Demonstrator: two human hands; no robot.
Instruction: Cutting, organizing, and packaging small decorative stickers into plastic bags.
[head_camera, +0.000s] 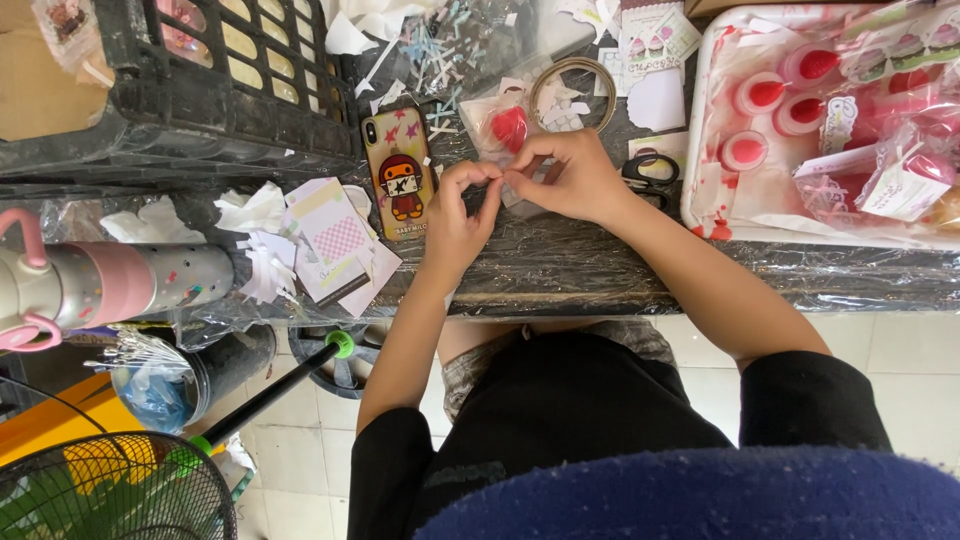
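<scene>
1. The left hand (455, 215) and the right hand (572, 175) are brought together at the centre of the table (560, 270), fingertips meeting over a small clear packet (505, 135) with a red, strawberry-like piece inside.
2. The near edge of the packet is pinched between thumb and forefinger of both hands; what exactly lies between the fingertips is too small to be made out.
3. The packet is laid with its long axis running from 6 to 12 o'clock, the red piece sitting at its far end, at 12 o'clock from the hands.
4. A pair of scissors (648, 172) is half hidden behind the right wrist, at 3 o'clock; only the black handles are seen.
5. A phone (398, 172) in a cartoon case is placed at 9 o'clock from the left hand, lying flat and screen down.
6. A coil of thin band (572, 90) is seen at 12 o'clock, beyond the packet.
7. A white tray (700, 150) at 2 o'clock is filled with round clear tubs of red jelly and wrapped packets; it is cut off by the right edge.
8. A black crate (200, 100) at 10 o'clock is cut off at the top.
9. Paper scraps (290, 240) are scattered at 9 o'clock, beside a pink and white bottle (110, 285).
</scene>
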